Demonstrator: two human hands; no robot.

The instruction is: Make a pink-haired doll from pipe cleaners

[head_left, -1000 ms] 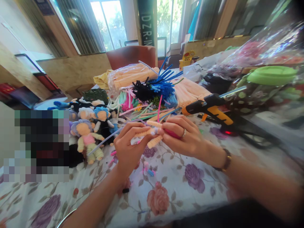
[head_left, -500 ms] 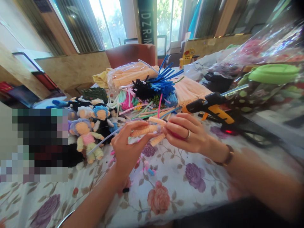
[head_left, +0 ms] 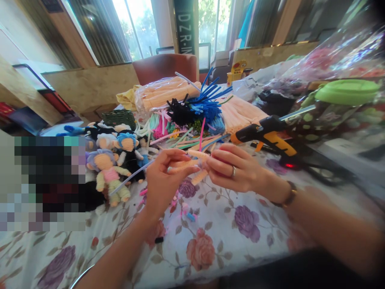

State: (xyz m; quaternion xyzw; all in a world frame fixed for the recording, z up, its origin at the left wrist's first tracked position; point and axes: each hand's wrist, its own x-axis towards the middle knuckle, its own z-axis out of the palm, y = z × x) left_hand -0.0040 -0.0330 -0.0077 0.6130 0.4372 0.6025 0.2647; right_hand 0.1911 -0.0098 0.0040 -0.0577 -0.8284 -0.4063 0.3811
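Both hands meet above the floral tablecloth at mid-frame. My left hand (head_left: 165, 176) pinches a peach fuzzy piece (head_left: 183, 164) between thumb and fingers, and a pale lilac stem (head_left: 130, 178) sticks out from it to the lower left. My right hand (head_left: 234, 168), with a ring on one finger, is closed on the right end of the same peach piece. Peach limbs jut out between the hands, one at the top and one below. The part inside my right fingers is hidden.
Several yarn-like dolls (head_left: 110, 174) sit at the left. Behind the hands lie bundles of blue (head_left: 210, 104), black and peach stems. A glue gun (head_left: 264, 130) with a red light stands at the right, near a green lid (head_left: 347, 92).
My left hand has moved slightly right, and my right fingers have shifted a little on the peach piece. The grips look otherwise the same.
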